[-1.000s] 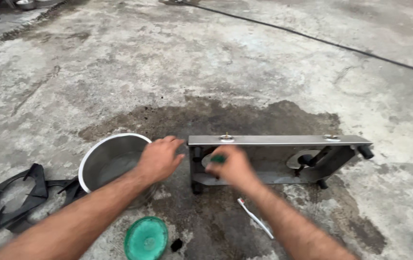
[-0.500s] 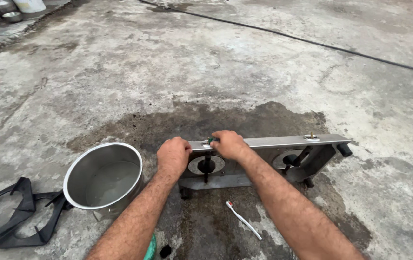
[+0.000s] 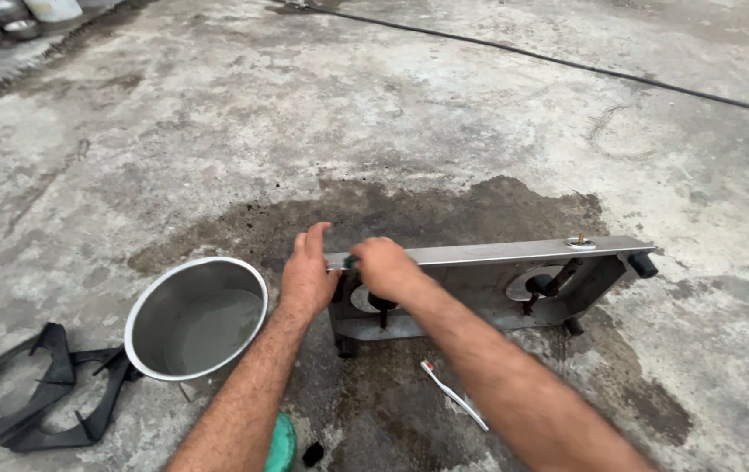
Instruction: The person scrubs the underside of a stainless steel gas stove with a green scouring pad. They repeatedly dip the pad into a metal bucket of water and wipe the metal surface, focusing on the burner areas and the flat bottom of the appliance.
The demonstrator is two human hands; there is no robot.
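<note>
The metal stove body (image 3: 497,288) stands on edge on wet concrete, right of the steel pot (image 3: 195,316). The left hand (image 3: 307,275) braces its left end, fingers spread; the right hand (image 3: 388,269) pinches a small green object (image 3: 350,261) against its top edge

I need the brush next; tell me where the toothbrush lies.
In the head view the toothbrush lies on the wet concrete floor at lower centre, just in front of the metal stove body and beside the right forearm.
</note>
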